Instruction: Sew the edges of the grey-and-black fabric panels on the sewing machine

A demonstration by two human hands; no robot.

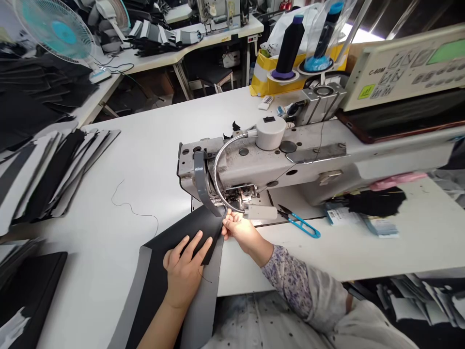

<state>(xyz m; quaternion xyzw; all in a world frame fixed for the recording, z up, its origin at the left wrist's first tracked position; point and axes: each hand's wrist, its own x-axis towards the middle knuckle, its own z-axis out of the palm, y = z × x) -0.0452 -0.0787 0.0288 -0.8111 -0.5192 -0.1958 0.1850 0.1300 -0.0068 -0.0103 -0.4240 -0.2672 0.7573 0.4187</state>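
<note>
A black and grey fabric piece (154, 286) lies over the table's front edge, its far corner up against the sewing machine (232, 167) near the needle area. My left hand (186, 266) rests flat on the black side with fingers spread. Close to the needle area, my right hand (238, 230) pinches the corner of the fabric between thumb and fingers. The presser foot and needle are partly hidden behind a curved grey bar (203, 182) and a bendable lamp (261, 212), which lights the right hand. Blue thread snips (300, 224) lie to the right of that hand.
Stacks of cut fabric (54, 174) stand on the left. A loose thread (134, 209) lies on the white table (145, 160). Behind the machine are black thread cones (289, 48) and a control panel (407, 68). Black scraps (378, 201) sit at right. A fan (60, 31) stands behind.
</note>
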